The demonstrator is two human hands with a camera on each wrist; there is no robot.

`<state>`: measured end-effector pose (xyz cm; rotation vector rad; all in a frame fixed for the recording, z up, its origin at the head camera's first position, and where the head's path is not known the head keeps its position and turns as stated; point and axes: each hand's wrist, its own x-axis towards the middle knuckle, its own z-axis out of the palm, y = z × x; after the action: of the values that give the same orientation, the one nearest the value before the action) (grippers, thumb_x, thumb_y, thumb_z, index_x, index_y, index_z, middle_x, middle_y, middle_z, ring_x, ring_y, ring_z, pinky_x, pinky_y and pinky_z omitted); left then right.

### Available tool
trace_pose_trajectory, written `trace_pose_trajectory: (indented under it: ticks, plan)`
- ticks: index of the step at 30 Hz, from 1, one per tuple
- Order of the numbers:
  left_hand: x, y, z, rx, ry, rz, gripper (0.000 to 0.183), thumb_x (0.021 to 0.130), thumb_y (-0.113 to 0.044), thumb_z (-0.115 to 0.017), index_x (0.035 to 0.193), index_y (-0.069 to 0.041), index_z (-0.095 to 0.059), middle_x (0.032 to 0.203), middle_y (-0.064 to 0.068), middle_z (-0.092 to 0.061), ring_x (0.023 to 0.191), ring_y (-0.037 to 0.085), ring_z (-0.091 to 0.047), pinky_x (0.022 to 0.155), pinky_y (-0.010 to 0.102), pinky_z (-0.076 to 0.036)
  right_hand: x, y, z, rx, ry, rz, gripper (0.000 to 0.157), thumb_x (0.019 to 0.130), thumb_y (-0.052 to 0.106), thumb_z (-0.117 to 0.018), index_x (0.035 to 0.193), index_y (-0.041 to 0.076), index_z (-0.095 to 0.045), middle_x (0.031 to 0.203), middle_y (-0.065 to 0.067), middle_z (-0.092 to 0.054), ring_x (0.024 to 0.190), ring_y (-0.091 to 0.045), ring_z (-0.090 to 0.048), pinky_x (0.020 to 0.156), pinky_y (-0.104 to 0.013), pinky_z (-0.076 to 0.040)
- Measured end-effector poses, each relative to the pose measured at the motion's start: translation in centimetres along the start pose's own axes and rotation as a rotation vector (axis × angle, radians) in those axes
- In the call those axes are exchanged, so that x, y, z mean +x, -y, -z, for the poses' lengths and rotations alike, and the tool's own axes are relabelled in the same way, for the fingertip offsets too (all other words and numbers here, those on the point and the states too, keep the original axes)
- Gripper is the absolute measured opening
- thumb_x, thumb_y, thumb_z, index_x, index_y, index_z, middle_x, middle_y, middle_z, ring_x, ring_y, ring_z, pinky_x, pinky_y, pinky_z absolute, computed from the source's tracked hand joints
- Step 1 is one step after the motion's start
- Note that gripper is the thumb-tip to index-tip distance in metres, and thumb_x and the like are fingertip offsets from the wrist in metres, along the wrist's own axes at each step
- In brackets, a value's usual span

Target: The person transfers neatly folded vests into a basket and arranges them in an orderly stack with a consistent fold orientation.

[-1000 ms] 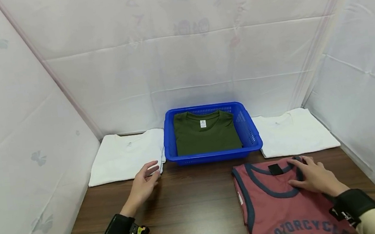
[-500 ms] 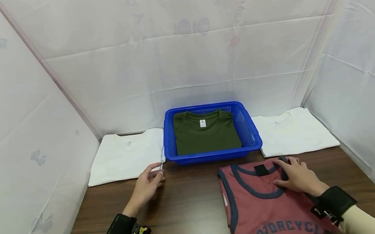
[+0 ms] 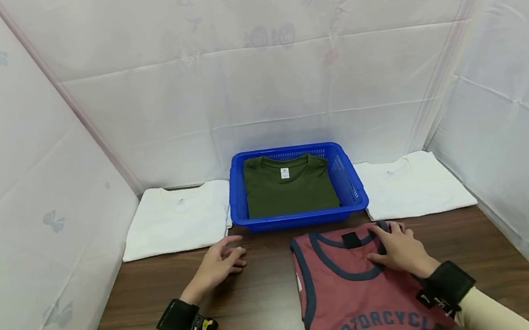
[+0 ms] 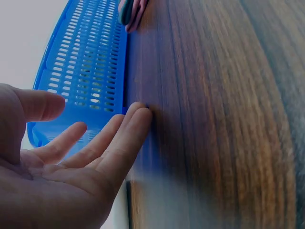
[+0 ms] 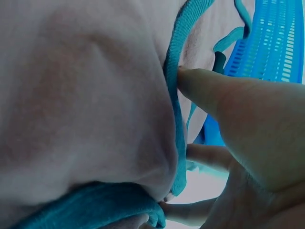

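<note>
A folded red tank top with dark blue trim, a black neck label and "MOTORCYCL" lettering lies on the table, right of centre. My right hand grips its right shoulder strap, thumb at the neckline and fingers over the far edge. In the right wrist view the thumb presses beside the neck band, and the other fingertips meet the strap lower down. My left hand is over the table left of the tank top, fingers loosely bent and holding nothing. The left wrist view has its palm near the basket.
A blue basket stands at the back wall with a folded dark green T-shirt inside. Folded white shirts lie on both sides, one at left and one at right. White sheeting encloses the brown table.
My right hand has moved left, and the tank top has slid along the table with it. My left hand has shifted slightly right and toward me, away from the left white shirt.
</note>
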<state>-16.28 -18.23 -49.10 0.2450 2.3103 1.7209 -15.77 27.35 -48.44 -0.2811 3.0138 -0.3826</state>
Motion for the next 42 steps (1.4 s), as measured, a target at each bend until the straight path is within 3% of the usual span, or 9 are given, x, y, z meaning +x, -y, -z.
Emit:
trace_pose_trajectory:
  ticks: [7,10,17,33,42]
  plan:
    - [0.3,-0.1,-1.5,-0.002,-0.028,0.020,0.042,0.106,-0.006,-0.052,0.145,0.008,-0.047,0.116,0.030,-0.069,0.087,0.037,-0.073,0.071,0.043,-0.063,0.4,1.3,-0.8,-0.009,-0.019,0.016,0.074,0.086,0.041,-0.082,0.145,0.005,-0.055,0.132,-0.045,-0.045,0.106,-0.069,-0.049,0.060,-0.067,-0.052]
    - [0.7,-0.3,-2.5,0.020,-0.009,0.013,0.042,0.106,-0.008,-0.054,0.145,0.007,-0.048,0.112,0.027,-0.071,0.082,0.034,-0.074,0.066,0.041,-0.063,0.4,1.9,-1.0,-0.009,-0.032,0.012,0.073,0.086,0.041,-0.082,0.144,0.005,-0.056,0.133,-0.044,-0.046,0.106,-0.068,-0.049,0.060,-0.067,-0.053]
    - [1.1,-0.7,-4.0,0.062,-0.019,0.028,0.042,0.105,-0.012,-0.057,0.143,0.005,-0.052,0.101,0.021,-0.075,0.078,0.030,-0.074,0.063,0.040,-0.062,0.5,3.4,-1.5,-0.006,-0.034,0.024,0.071,0.087,0.041,-0.082,0.143,0.005,-0.056,0.133,-0.045,-0.046,0.107,-0.067,-0.050,0.059,-0.066,-0.053]
    - [1.2,-1.9,-4.7,0.068,-0.141,0.120,0.040,0.103,-0.012,-0.058,0.141,0.003,-0.055,0.096,0.019,-0.076,0.076,0.029,-0.074,0.063,0.041,-0.062,0.9,6.5,-2.2,-0.023,-0.105,0.114,0.068,0.085,0.037,-0.085,0.138,0.003,-0.060,0.124,-0.044,-0.053,0.104,-0.068,-0.053,0.057,-0.063,-0.055]
    - [1.2,-2.1,-4.8,-0.050,-0.120,0.178,0.045,0.103,-0.009,-0.058,0.145,0.006,-0.049,0.106,0.021,-0.072,0.081,0.033,-0.074,0.066,0.045,-0.063,1.0,7.6,-2.5,-0.013,-0.112,0.134,0.067,0.084,0.035,-0.086,0.137,0.002,-0.060,0.122,-0.043,-0.055,0.107,-0.066,-0.054,0.059,-0.064,-0.056]
